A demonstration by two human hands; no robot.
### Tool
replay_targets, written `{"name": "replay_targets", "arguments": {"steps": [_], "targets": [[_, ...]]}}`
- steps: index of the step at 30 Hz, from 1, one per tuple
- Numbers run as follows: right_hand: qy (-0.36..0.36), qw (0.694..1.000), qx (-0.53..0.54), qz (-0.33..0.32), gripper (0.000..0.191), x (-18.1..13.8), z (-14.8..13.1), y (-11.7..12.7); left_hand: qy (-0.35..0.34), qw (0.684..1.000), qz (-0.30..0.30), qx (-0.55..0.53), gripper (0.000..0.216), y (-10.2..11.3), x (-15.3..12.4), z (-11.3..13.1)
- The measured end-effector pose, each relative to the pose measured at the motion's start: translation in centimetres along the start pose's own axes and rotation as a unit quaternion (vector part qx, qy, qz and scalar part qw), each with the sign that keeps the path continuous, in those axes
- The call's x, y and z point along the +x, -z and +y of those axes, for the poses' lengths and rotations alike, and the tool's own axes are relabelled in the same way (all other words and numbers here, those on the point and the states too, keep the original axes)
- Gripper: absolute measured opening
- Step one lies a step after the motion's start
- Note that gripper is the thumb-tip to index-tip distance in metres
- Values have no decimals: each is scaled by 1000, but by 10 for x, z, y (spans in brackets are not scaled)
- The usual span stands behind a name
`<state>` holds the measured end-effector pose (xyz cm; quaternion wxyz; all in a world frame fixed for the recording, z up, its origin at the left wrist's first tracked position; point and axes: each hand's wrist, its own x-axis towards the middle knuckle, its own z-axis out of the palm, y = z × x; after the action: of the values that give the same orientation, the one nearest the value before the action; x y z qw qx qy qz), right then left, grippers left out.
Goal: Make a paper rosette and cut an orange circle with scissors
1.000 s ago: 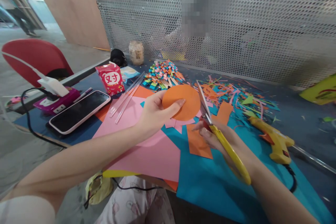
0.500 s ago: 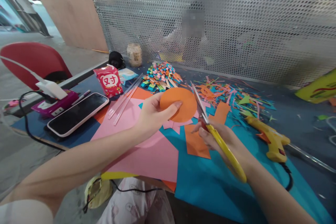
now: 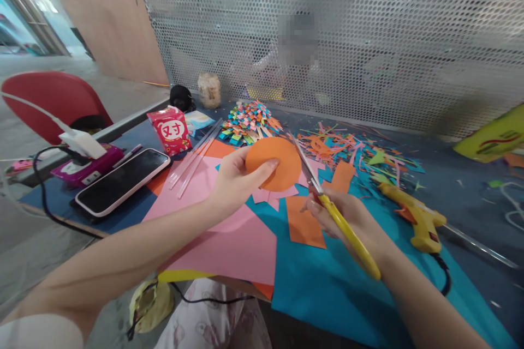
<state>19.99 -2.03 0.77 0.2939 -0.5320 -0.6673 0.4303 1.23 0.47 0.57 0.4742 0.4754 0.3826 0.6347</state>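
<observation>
Orange disc (image 3: 277,149) between the hands (image 3: 234,177) (image 3: 356,212), left pinching it.

The red packet (image 3: 170,130) reads "对" in red on white; its smaller print is illegible.

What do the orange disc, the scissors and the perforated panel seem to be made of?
Orange disc: probably matte paper or card, being thin and evenly coloured.
Scissors: blades look like metal, grey with a sheen; yellow handle likely smooth plastic.
Perforated panel: probably metal, silvery with bright glints.
</observation>
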Motion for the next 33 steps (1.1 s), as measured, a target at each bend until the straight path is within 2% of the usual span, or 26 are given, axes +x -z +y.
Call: {"name": "replay_targets", "arguments": {"steps": [3,9,14,16,19,21,23,25,28,31,33], "targets": [[-10,1000,2,6,39,0,-1,0,-2,1000,4,7,36,0,0,0],[15,999,-36,21,41,0,0,0,-10,1000,10,13,33,2,2,-2],[20,996,-63,52,47,10,9,7,-3,999,8,54,32,5,5,-6],[-8,987,-114,112,49,19,15,16,19,998,-5,67,34,4,6,-7],[-6,942,-203,269,47,29,20,31,30,996,-20,76,31,2,8,-9],[21,937,-179,299,46,31,20,35,25,995,-32,92,26,1,10,-11],[56,961,-81,259,45,30,16,32,31,989,-68,125,21,2,10,-13],[93,977,32,188,43,26,10,22,37,976,-123,174,17,3,10,-17],[119,985,72,106,40,20,5,5,19,948,-199,249,13,3,7,-23],[130,984,56,105,37,20,8,-3,5,927,-239,290,15,1,4,-26],[127,982,55,131,37,22,13,-2,10,931,-243,273,15,-1,3,-25]]}}
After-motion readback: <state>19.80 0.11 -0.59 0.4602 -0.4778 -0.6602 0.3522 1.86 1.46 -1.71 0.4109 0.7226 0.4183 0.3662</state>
